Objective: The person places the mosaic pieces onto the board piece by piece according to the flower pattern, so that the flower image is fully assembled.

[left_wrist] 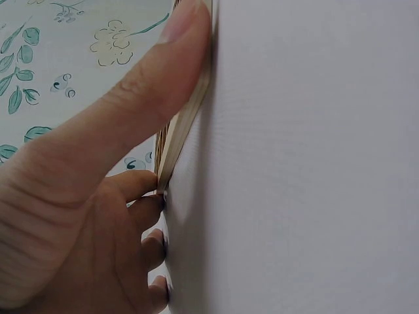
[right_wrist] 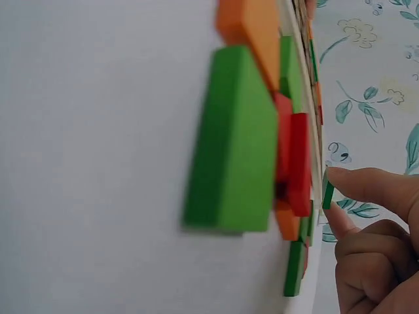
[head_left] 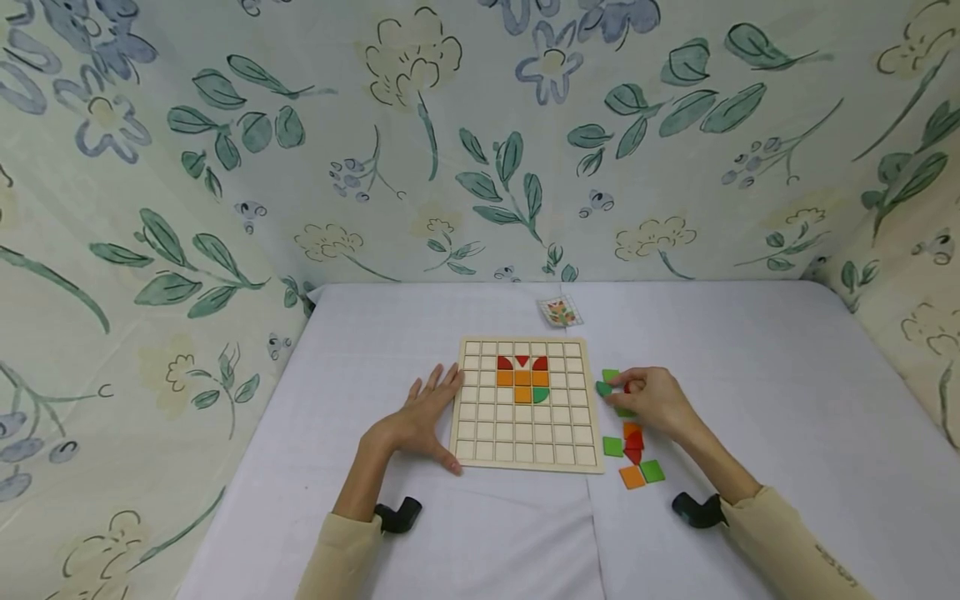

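A square wooden grid board (head_left: 480, 421) lies on the table, holding red, orange and green pieces in its upper middle cells. My left hand (head_left: 422, 421) rests with fingers spread against the board's left edge, its thumb (left_wrist: 141, 98) along the near corner. Just right of the board, my right hand (head_left: 658, 402) pinches a dark green tile (head_left: 603, 388) between thumb and finger. Edge-on in the right wrist view, that green tile (right_wrist: 328, 190) appears thin. Below the hand lie loose tiles, among them a light green square (head_left: 652, 471), an orange square (head_left: 632, 477) and red pieces (head_left: 633, 442).
A small printed pattern card (head_left: 561, 312) lies behind the board. White cloth (head_left: 375, 333) covers the table, and a floral curtain (head_left: 480, 225) stands along its back and sides. More light green tiles (head_left: 611, 375) lie partly under the right hand.
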The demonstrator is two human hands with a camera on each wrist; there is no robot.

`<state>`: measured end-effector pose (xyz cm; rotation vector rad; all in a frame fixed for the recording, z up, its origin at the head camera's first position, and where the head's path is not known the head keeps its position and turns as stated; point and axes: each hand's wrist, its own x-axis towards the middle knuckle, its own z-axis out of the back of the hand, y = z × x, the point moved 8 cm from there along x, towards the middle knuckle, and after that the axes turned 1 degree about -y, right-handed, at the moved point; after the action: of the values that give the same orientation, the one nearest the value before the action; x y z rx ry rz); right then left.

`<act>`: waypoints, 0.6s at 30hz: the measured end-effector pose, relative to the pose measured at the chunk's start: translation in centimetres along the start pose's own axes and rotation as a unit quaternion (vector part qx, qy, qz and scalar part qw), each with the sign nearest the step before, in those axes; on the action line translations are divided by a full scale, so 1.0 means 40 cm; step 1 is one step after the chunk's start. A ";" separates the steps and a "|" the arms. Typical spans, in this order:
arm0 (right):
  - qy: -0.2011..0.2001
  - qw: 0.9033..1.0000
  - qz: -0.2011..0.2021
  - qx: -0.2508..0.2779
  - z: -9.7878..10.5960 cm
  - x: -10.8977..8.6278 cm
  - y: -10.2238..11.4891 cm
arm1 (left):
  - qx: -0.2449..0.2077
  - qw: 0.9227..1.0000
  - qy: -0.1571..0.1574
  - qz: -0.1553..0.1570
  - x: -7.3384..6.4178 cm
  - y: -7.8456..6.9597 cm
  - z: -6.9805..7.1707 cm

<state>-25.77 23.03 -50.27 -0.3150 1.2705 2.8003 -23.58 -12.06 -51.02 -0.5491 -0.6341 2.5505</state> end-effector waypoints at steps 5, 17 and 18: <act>-0.004 1.000 0.018 0.019 0.002 0.008 0.044 | -0.005 1.000 -0.002 -0.003 -0.001 0.000 0.000; 0.058 0.993 0.056 0.081 -0.148 0.018 0.161 | -0.007 1.000 -0.002 -0.001 -0.003 -0.004 0.001; 0.061 0.993 0.062 0.080 -0.160 0.019 0.170 | -0.008 1.000 -0.003 -0.001 -0.003 -0.004 0.001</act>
<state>-26.34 13.72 -49.51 -0.4166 1.5829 2.7934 -23.46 -12.01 -50.86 -0.5465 -0.6566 2.5489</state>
